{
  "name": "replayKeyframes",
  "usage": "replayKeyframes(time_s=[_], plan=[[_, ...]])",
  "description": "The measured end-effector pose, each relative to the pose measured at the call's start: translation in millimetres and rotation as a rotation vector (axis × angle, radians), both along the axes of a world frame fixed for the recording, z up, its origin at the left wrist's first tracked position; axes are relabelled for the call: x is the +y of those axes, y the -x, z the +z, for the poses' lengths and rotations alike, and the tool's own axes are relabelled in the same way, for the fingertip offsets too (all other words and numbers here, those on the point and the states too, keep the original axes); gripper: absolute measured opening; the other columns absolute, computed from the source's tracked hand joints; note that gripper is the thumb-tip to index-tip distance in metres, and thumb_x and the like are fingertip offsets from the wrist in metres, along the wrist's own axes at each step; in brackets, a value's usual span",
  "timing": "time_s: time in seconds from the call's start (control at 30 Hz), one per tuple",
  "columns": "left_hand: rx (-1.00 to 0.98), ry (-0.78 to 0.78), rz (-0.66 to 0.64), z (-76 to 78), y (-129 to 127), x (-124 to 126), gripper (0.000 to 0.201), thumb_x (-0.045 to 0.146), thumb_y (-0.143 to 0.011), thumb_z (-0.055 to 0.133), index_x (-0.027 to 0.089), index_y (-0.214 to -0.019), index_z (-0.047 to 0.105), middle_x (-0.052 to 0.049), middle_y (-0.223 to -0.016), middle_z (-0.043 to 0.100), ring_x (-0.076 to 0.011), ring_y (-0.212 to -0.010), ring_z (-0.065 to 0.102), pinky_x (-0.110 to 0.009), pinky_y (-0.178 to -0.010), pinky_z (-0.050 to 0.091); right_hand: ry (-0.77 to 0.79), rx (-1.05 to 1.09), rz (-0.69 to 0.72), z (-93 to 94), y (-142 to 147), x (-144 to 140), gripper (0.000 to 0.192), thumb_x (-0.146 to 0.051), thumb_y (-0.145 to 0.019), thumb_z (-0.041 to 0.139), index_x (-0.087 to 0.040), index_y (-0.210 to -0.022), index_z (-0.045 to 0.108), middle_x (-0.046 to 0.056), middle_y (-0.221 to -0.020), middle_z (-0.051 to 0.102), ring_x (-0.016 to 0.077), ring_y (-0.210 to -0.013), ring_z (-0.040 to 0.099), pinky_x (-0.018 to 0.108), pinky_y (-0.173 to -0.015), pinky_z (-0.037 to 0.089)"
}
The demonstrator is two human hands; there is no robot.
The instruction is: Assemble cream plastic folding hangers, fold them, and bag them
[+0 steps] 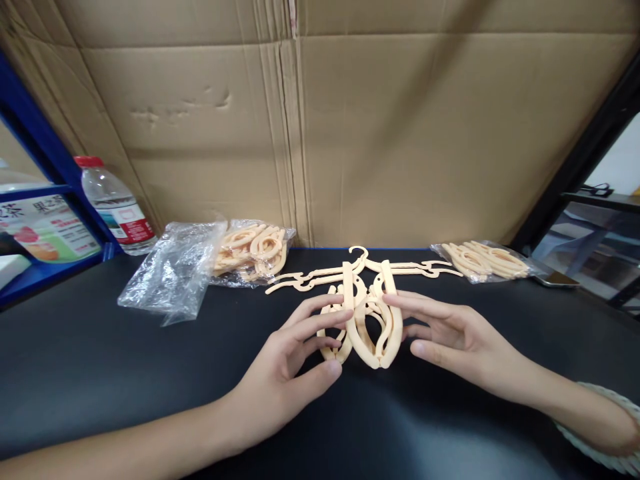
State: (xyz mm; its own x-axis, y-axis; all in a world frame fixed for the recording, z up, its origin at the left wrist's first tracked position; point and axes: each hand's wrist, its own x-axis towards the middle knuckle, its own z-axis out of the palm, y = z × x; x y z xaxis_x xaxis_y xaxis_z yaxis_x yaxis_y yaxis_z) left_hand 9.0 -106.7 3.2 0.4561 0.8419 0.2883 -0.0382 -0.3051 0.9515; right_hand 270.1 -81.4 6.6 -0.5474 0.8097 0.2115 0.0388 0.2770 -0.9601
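A folded cream plastic folding hanger is between my hands, above the black table. My left hand has its fingers stretched and spread, with fingertips against the hanger's left arm and the thumb apart from it. On the other side, my right hand is also open, its fingertips touching the right arm. More folded hanger parts show beside and behind, partly covered by my left fingers. An unfolded hanger with its hook upward lies further back.
Clear plastic packaging and a bag of folded hangers lie at the back left. Another bagged set sits back right, beside a phone-like flat object. A water bottle stands by the blue shelf. Cardboard walls the back.
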Motion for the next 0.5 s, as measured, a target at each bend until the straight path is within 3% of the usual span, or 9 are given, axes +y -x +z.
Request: replayKeyframes(time_s=[0.27,0.5], plan=[[0.038,0.044,-0.14,0.4,2.3,-1.7,0.047,0.015,-0.09,0.059,0.036,-0.132,0.055,-0.003,-0.152,0.027,-0.0274,-0.136,0.038,-0.04,-0.111,0.039,-0.047,-0.061,0.063,0.8,2.6,-6.8,0.052,-0.028,-0.087,0.065,-0.033,-0.137,0.05,0.007,-0.154,0.031,0.0282,-0.132,0.044,0.045,-0.104,0.046],[-0.058,0.082,-0.106,-0.8,-1.3,2.1,0.05,0.016,-0.088,0.061,0.038,-0.132,0.054,-0.003,-0.15,0.031,-0.0272,-0.129,0.046,-0.043,-0.105,0.045,-0.052,-0.041,0.076,1.7,1.9,-7.4,0.052,-0.027,-0.089,0.061,-0.033,-0.138,0.047,0.007,-0.155,0.028,0.0288,-0.132,0.044,0.047,-0.101,0.049]])
